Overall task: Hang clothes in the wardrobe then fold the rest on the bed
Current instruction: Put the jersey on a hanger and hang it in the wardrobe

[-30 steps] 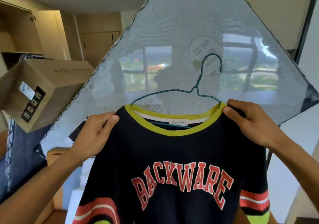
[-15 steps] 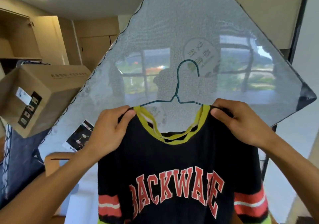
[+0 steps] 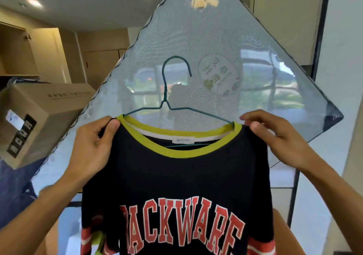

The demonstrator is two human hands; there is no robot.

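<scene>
A black T-shirt (image 3: 176, 176) with a yellow-green collar, red block letters and red-striped sleeves hangs in front of me on a thin green wire hanger (image 3: 167, 97). The hanger's arms run inside the collar and its hook stands free above. My left hand (image 3: 94, 148) pinches the shirt's left shoulder beside the collar. My right hand (image 3: 275, 136) pinches the right shoulder over the hanger's end. The shirt's lower part runs out of view.
A large frosted glass panel (image 3: 216, 38) stands tilted on a corner right behind the shirt, reflecting windows. A cardboard box (image 3: 39, 115) sits at the left on dark blue fabric (image 3: 13, 186). Wooden wardrobe cabinets (image 3: 39, 54) line the far left wall.
The collar, bunched half a second ago, now lies spread flat over the hanger. Both hands have pulled the shoulders apart, and the hanger's hook now curves to the right.
</scene>
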